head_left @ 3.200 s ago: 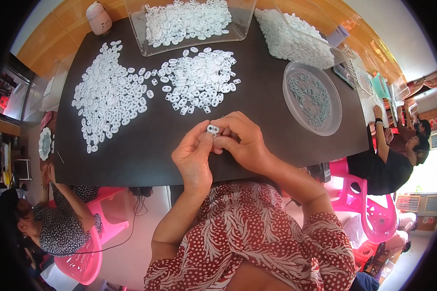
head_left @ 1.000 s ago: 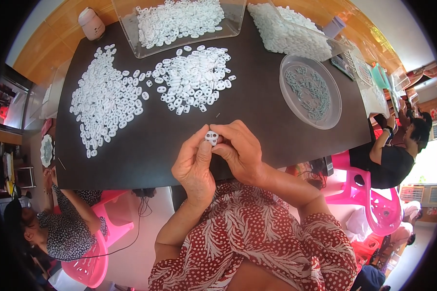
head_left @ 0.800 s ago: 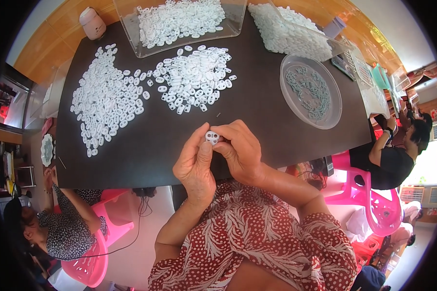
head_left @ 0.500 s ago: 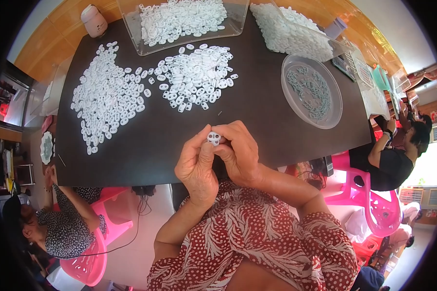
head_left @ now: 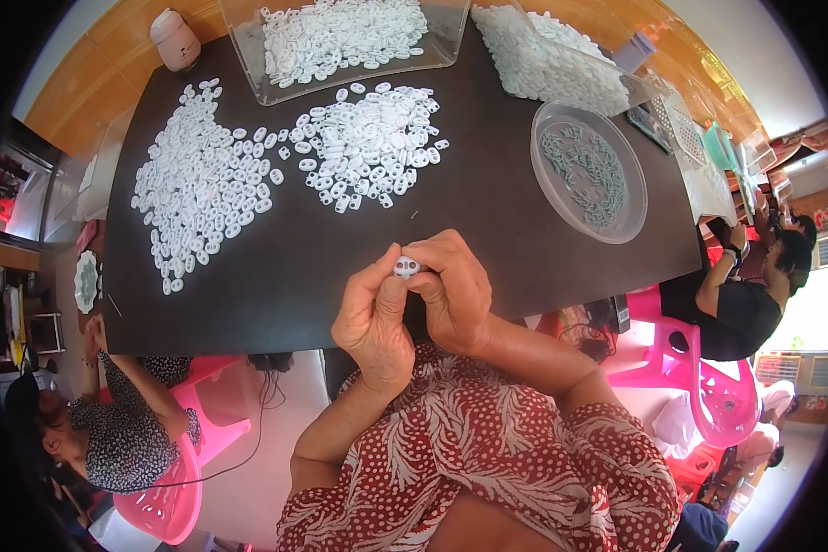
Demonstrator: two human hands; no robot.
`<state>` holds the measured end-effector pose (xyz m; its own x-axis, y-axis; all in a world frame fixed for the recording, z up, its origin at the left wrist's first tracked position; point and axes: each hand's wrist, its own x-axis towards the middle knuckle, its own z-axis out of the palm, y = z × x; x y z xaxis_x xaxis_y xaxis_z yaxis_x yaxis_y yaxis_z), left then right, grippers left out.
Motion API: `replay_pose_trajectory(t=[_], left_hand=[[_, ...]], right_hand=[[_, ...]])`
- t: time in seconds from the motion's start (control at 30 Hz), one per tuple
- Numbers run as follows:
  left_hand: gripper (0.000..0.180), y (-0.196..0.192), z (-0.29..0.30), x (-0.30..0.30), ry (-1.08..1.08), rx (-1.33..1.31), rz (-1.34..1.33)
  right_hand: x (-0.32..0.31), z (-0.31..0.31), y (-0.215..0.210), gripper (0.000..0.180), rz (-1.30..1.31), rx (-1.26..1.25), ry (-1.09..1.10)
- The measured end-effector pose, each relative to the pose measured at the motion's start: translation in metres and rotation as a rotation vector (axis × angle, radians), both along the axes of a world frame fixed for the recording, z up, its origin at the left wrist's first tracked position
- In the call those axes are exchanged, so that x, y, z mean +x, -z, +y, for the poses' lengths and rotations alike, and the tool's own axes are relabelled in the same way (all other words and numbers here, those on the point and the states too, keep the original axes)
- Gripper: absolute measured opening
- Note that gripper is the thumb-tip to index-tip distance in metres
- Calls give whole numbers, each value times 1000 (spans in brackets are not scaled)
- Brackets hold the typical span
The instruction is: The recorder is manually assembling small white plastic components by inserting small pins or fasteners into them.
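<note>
Both hands are raised over the middle of the near edge of the worktop [head_left: 285, 258]. The left hand [head_left: 374, 317] pinches a small white piece [head_left: 407, 267] between thumb and forefinger; the right hand [head_left: 458, 290] pinches the same piece from its other side. The remaining fingers are curled and largely concealed. Dark holes are visible in the piece, but its sides are covered by fingertips, and whether it is one part or two pressed together cannot be determined. The hands obscure part of the near edge.

A tiny thin item [head_left: 414, 214] lies on the worktop just beyond the fingers; its kind is too small to establish. A left pile [head_left: 198, 184] of white two-holed pieces spreads toward the left edge, and a middle pile [head_left: 373, 143] lies beside it; stacked pieces hide those beneath.

At the far edge stands a clear tray [head_left: 340, 89] of white pieces, cut off at the top. Toward the far right corner, a translucent bin [head_left: 547, 78] holds more, blurred through its wall. Near the right edge, a round dish [head_left: 636, 212] contains small grey-green slender items, individually indistinct. A pink jar [head_left: 176, 40] occupies the far left corner.
</note>
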<state>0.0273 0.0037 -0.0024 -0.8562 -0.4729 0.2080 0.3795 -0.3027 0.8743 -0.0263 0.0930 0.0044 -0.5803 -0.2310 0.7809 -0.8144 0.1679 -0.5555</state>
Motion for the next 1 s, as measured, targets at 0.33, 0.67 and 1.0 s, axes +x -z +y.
replay_pose_trajectory(t=[0.33, 0.67, 1.0], left_hand=[[24, -1, -1, 3, 11, 109, 16], [29, 2, 3, 3, -54, -104, 44], [26, 4, 7, -1, -135, -202, 62]], right_hand=[[0, 4, -6, 35, -22, 50, -72], [3, 3, -5, 33, 26, 4, -42], [3, -2, 2, 32, 45, -23, -3]])
